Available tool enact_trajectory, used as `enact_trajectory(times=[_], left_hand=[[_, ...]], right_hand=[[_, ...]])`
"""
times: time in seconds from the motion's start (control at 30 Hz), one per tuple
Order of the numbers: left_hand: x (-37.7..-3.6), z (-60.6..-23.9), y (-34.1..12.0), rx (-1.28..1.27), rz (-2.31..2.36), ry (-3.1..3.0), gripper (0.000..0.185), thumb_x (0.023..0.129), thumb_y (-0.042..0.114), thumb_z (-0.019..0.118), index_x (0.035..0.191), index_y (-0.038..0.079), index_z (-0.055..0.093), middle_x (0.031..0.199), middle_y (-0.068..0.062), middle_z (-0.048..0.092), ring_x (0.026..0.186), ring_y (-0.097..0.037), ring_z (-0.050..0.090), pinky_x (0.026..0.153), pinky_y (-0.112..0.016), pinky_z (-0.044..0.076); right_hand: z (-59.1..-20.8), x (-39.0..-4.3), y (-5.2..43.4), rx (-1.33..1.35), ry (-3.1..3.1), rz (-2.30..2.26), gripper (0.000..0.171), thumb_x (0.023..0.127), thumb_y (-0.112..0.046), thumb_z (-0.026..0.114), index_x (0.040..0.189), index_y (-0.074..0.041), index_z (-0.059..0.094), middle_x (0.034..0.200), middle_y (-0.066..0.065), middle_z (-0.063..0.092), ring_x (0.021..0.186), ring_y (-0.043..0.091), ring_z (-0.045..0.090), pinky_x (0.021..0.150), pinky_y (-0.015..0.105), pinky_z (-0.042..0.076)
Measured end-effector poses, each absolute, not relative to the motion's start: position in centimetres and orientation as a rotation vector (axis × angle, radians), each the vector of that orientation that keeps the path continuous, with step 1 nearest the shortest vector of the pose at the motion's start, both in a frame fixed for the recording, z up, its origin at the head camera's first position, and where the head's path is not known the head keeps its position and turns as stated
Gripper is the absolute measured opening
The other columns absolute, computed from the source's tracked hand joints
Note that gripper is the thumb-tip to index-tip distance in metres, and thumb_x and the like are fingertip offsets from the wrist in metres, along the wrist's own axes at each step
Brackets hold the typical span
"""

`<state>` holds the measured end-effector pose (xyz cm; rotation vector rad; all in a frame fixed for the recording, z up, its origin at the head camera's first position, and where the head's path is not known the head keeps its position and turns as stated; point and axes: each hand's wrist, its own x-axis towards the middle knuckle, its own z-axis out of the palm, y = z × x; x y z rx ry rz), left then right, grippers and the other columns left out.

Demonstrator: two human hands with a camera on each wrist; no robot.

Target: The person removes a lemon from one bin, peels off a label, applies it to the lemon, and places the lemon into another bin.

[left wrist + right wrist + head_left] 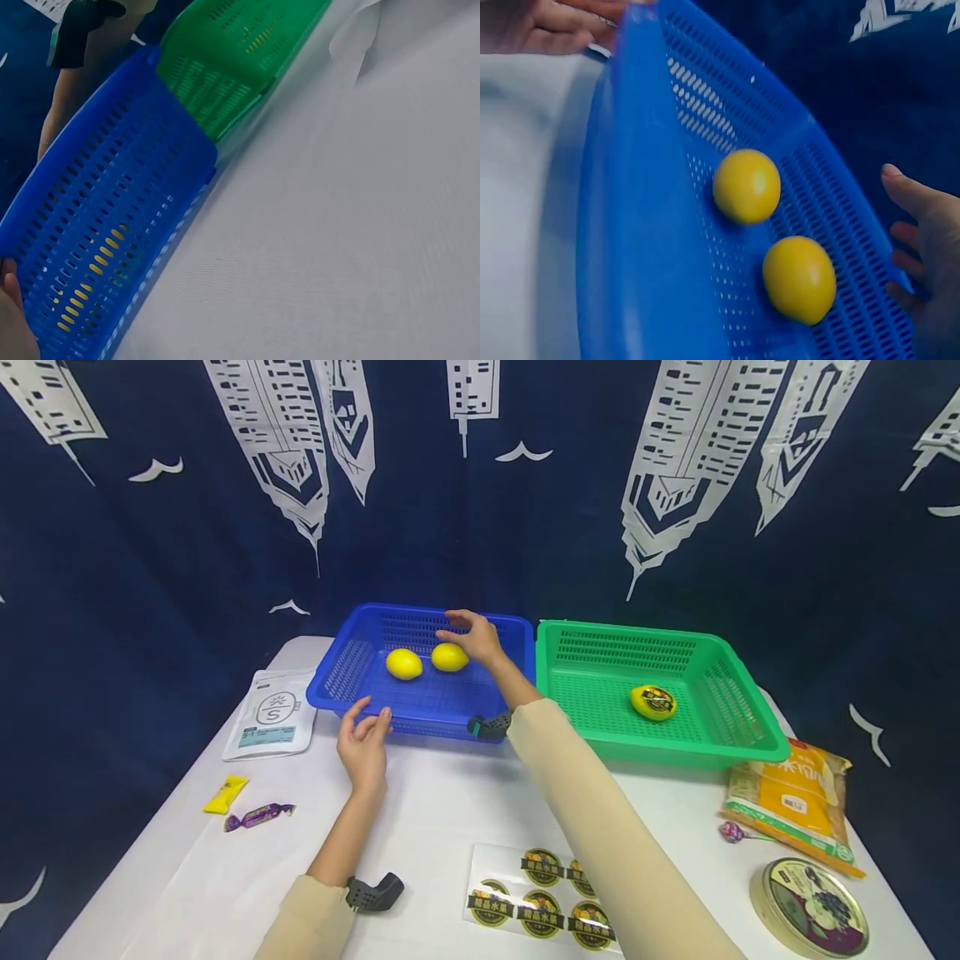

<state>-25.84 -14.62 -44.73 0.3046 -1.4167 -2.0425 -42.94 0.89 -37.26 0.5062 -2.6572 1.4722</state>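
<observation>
Two yellow lemons lie in the blue basket (427,697), a left lemon (404,664) and a right lemon (449,657). My right hand (474,637) is over the basket beside the right lemon, thumb and fingers apart. The right wrist view shows a gap between this hand (930,255) and the lemons, and nothing in its grasp. My left hand (364,747) is at the basket's front left rim, fingers loosely bent. Its fingers (10,283) come up to the rim, but whether they press on it I cannot tell.
A green basket (652,752) adjoins on the right, holding a lemon (653,702) with a round sticker. A sticker sheet (486,860) lies in front. Left are a white pouch (273,714) and two candies; right are an orange bag (795,793), a lollipop (731,832) and a round tin (810,906).
</observation>
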Motion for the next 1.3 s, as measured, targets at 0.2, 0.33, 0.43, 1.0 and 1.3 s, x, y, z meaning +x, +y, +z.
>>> enact_trajectory(times=[0.2,0.33,0.43,1.0,1.3], left_hand=[[-26.0,-45.0,-14.8,0.279,-2.031,-1.445,0.040,0.081,0.006,0.070,0.118,0.001,0.057,0.070,0.001,0.063,0.068,-0.018,0.061,0.069,-0.024,0.054],[-26.0,-45.1,-15.1,0.282,-2.029,-1.454,0.040,0.080,0.007,0.071,0.117,0.001,0.058,0.070,0.000,0.064,0.071,-0.025,0.062,0.070,-0.026,0.055],[-26.0,-45.1,-15.1,0.287,-2.041,-1.456,0.041,0.079,0.008,0.072,0.117,0.000,0.058,0.070,0.000,0.063,0.069,-0.021,0.063,0.071,-0.027,0.055],[-25.0,-43.3,-14.9,0.242,-2.077,-1.475,0.042,0.082,0.000,0.067,0.121,-0.008,0.052,0.073,-0.004,0.062,0.069,-0.013,0.062,0.075,-0.031,0.054],[-25.5,-44.3,-15.0,0.240,-2.067,-1.440,0.041,0.081,0.002,0.069,0.119,-0.006,0.054,0.070,-0.002,0.063,0.066,-0.013,0.062,0.072,-0.028,0.055]], right_hand=[[-39.0,-44.8,0.4,0.528,-2.796,1.360,0.051,0.084,-0.032,0.068,0.130,-0.016,0.054,0.134,0.002,0.050,0.126,0.019,0.040,0.105,0.035,0.033],[-40.2,-45.4,0.4,0.529,-2.878,1.274,0.052,0.085,-0.029,0.068,0.132,-0.017,0.052,0.138,0.002,0.046,0.130,0.021,0.035,0.108,0.038,0.028],[-40.9,-45.5,0.6,0.533,-2.921,1.200,0.052,0.085,-0.028,0.067,0.134,-0.018,0.051,0.139,0.002,0.045,0.131,0.023,0.033,0.109,0.040,0.026],[-42.2,-46.0,0.8,0.705,-3.070,1.081,0.049,0.082,-0.022,0.070,0.129,-0.020,0.055,0.131,0.004,0.052,0.118,0.024,0.046,0.102,0.040,0.035],[-41.4,-45.6,0.5,0.826,-3.030,0.981,0.055,0.079,-0.024,0.074,0.130,-0.017,0.055,0.129,0.005,0.054,0.117,0.024,0.047,0.099,0.035,0.039]])
